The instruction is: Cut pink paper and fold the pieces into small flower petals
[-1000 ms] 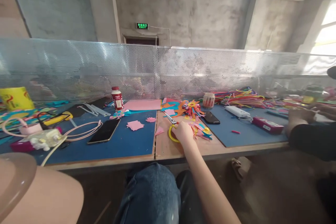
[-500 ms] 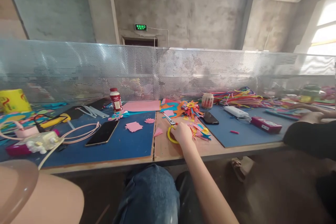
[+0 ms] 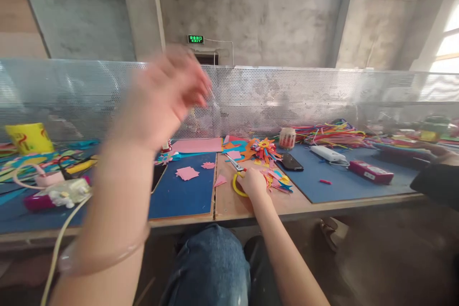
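Observation:
My right hand (image 3: 254, 183) rests on the wooden table (image 3: 244, 205) with its fingers closed on the yellow handles of a pair of scissors (image 3: 237, 175), whose blades point away to the left. Just right of it lies a heap of coloured paper scraps (image 3: 278, 180), and behind it a folded paper flower (image 3: 263, 147). My left hand (image 3: 167, 93) is raised close to the camera and smeared by motion, so its fingers are unclear. A clear bangle (image 3: 103, 253) sits on that wrist.
Blue mats (image 3: 181, 193) cover the table. On them lie pink paper squares (image 3: 186, 172), a pink sheet (image 3: 197, 145), a black phone (image 3: 291, 161), a white power bank (image 3: 328, 154), a red box (image 3: 369, 171) and a yellow cup (image 3: 30, 137). Another person's sleeve (image 3: 435, 182) shows at right. A perforated screen (image 3: 287, 100) backs the table.
My left arm has swung up from the lower left into the middle of the view, hiding the phone and bottle on the left mat. My right hand stays on the scissors.

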`<state>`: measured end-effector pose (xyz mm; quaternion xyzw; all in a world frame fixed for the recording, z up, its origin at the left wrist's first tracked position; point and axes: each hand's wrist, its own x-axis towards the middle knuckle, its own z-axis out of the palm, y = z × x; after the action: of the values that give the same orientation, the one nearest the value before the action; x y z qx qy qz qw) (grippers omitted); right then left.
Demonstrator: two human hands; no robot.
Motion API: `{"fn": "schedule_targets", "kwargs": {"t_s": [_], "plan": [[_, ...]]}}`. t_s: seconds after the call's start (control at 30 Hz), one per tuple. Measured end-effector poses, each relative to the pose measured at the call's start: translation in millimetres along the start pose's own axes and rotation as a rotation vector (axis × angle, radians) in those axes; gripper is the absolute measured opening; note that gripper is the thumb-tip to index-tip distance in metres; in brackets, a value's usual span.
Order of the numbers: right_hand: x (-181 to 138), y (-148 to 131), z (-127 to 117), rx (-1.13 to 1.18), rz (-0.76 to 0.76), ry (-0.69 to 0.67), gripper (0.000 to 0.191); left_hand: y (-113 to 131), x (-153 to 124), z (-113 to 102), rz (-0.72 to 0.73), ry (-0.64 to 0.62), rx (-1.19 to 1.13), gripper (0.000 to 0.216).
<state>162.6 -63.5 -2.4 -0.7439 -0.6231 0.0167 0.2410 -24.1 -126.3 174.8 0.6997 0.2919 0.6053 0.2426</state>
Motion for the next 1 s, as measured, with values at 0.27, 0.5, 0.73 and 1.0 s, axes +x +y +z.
{"fn": "schedule_targets", "kwargs": {"t_s": [0.27, 0.5, 0.73, 1.0], "plan": [[2.2, -0.6, 3.4, -0.040, 0.003, -0.007, 0.030, -147.5, -49.8, 67.2, -0.159, -0.724, 1.071, 0.015], [1.7, 0.0, 4.4, -0.043, -0.004, 0.021, 0.031, -156.6, -63.3, 63.3, -0.101, -0.608, 1.167, 0.020], [1.3, 0.4, 6.6, -0.048, -0.032, 0.047, 0.029, -173.3, -64.8, 57.8, -0.206, -0.224, 0.644, 0.018], [-2.6, 0.6, 8.3, -0.006, -0.035, 0.112, 0.028, -154.3, -72.8, 58.2, -0.449, -0.087, -0.271, 0.021]]}}
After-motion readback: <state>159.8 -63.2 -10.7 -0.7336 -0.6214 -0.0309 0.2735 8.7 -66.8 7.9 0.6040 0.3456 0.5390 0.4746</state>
